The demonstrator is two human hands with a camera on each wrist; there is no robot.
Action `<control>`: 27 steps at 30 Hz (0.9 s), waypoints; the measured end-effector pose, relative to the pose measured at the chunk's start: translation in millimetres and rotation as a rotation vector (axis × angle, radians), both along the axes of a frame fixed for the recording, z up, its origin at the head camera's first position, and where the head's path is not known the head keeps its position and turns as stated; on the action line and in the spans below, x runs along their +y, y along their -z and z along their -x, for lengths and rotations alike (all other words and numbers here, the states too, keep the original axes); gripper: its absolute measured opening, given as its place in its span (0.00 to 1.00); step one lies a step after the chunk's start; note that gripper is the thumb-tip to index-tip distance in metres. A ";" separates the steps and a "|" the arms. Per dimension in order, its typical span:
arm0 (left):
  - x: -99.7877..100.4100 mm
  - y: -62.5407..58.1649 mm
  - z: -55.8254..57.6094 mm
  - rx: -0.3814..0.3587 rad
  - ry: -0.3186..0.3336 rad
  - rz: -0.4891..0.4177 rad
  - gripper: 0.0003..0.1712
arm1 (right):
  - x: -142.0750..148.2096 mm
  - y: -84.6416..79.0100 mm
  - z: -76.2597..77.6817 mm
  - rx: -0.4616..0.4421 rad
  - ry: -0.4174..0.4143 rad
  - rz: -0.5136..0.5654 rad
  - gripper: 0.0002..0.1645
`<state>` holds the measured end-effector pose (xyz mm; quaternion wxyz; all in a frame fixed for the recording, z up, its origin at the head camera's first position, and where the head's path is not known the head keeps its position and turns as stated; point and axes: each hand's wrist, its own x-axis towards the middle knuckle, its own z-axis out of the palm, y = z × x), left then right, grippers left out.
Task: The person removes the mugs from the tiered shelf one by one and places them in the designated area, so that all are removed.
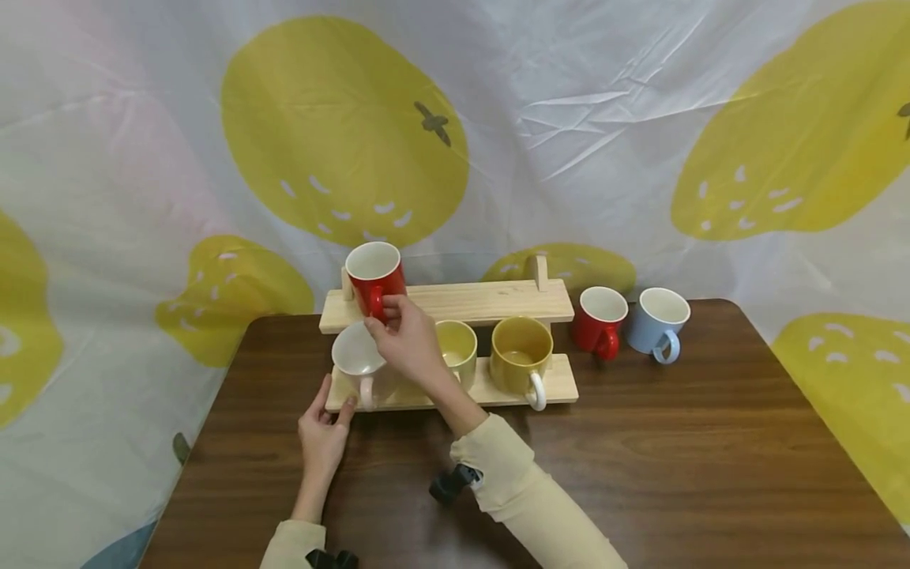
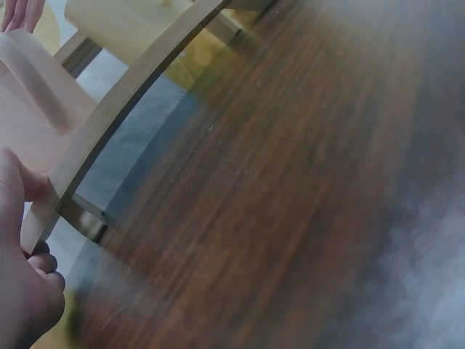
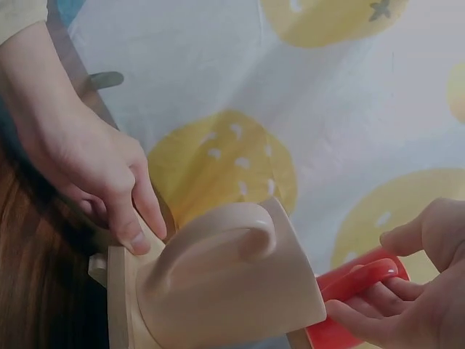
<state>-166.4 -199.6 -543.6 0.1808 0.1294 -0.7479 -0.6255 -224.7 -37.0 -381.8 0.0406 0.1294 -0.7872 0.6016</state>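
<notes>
My right hand (image 1: 408, 336) pinches the handle of a red mug (image 1: 387, 286) with a white inside, upright at the left end of the rack's upper board (image 1: 483, 302). In the right wrist view, the mug's handle (image 3: 360, 280) lies between the thumb and fingers. My left hand (image 1: 323, 435) grips the left end of the lower board (image 1: 562, 379), thumb on top and fingers curled beneath, as the left wrist view shows. Beside that thumb, a pale pink mug (image 1: 358, 352) stands on the lower board. My right hand partly hides a pale yellow mug (image 1: 458, 348) there.
A mustard mug (image 1: 517, 371) with a white handle stands at the lower board's right. Right of the wooden rack, another red mug (image 1: 599, 324) and a light blue mug (image 1: 656, 325) stand on the brown table (image 1: 675, 450). A lemon-print cloth (image 1: 569, 158) hangs behind.
</notes>
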 end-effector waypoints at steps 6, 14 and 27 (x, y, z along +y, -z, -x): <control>-0.4 1.4 -0.2 -0.013 -0.013 0.016 0.34 | -0.4 -2.9 0.9 0.007 0.019 -0.061 0.17; -0.3 -0.1 0.2 0.011 0.008 -0.005 0.35 | 3.9 -4.9 1.1 0.034 0.096 -0.121 0.14; -0.8 2.1 1.2 0.028 0.011 0.000 0.35 | 10.8 -7.3 6.6 0.092 0.167 -0.148 0.08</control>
